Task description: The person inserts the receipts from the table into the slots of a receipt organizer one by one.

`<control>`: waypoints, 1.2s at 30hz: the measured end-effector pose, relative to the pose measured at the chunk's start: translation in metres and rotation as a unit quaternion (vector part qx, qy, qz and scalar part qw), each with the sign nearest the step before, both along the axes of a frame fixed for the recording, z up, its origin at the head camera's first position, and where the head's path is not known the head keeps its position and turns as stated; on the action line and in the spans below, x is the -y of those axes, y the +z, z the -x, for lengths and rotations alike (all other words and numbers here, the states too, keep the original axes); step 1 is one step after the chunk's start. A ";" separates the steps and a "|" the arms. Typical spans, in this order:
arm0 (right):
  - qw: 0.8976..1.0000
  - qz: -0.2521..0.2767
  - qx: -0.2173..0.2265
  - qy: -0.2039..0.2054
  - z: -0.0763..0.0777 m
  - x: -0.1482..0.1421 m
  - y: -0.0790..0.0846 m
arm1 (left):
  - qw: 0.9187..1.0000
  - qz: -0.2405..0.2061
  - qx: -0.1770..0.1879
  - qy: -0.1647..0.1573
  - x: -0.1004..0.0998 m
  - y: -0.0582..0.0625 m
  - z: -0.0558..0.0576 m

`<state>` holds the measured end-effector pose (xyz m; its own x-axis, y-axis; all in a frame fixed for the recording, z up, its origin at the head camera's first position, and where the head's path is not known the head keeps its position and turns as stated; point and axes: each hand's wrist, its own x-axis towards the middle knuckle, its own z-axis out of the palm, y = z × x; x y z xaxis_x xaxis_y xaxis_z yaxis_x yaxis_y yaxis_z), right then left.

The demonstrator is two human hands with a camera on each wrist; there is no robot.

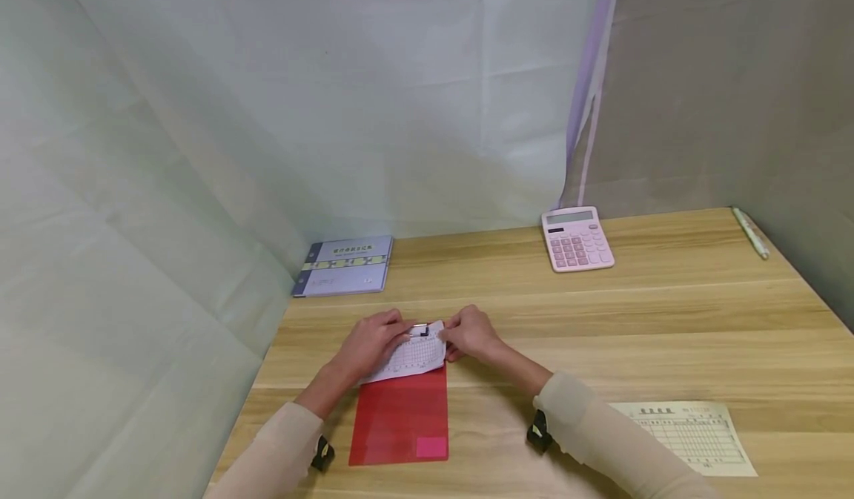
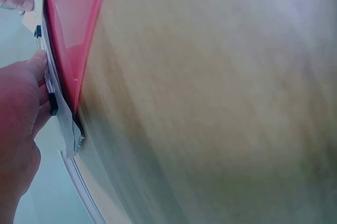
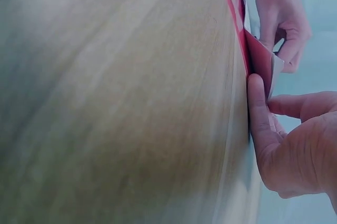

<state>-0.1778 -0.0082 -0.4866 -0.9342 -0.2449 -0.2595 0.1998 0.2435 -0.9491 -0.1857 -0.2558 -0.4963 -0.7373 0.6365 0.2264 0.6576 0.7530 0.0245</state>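
Observation:
A red clip folder (image 1: 400, 417) lies on the table, a pink label at its lower right. Across its top sits a printed paper form (image 1: 416, 354), its lower edge raised and tilted. My left hand (image 1: 376, 342) is at the folder's top; in the left wrist view its fingers grip the metal clip (image 2: 52, 103) over the paper, with the fingertips partly hidden. With thumb and finger, my right hand (image 1: 471, 332) pinches the form's upper right edge. The right wrist view shows this hand (image 3: 295, 145) at the paper's side, its thumb along the folder's edge.
A yellowish form (image 1: 694, 440) lies at the front right, partly under the right sleeve. Towards the back are a purple-grey ledger book (image 1: 347, 265), a pink calculator (image 1: 577, 239) and a white pen (image 1: 750, 233). Pale cloth walls (image 1: 400, 98) border the wooden table (image 1: 600, 328).

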 end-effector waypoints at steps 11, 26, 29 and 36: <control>0.999 -0.024 0.006 0.032 0.001 -0.001 0.005 | 1.000 -0.009 0.004 -0.001 0.000 0.001 0.001; 1.000 -0.010 0.013 0.005 0.000 0.002 0.000 | 1.000 -0.003 0.006 0.012 -0.001 0.000 -0.002; 1.000 -0.011 0.015 0.006 0.000 0.002 0.000 | 1.000 0.000 0.006 0.014 -0.002 0.001 -0.002; 0.999 -0.010 0.023 0.022 -0.001 0.001 0.003 | 0.999 0.003 0.022 0.032 -0.001 0.000 -0.001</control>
<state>-0.1772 -0.0087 -0.4835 -0.9098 -0.2795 -0.3069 0.2317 0.2716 -0.9341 -0.1847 -0.2549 -0.4962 -0.7861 0.5884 0.1892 0.6061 0.7939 0.0490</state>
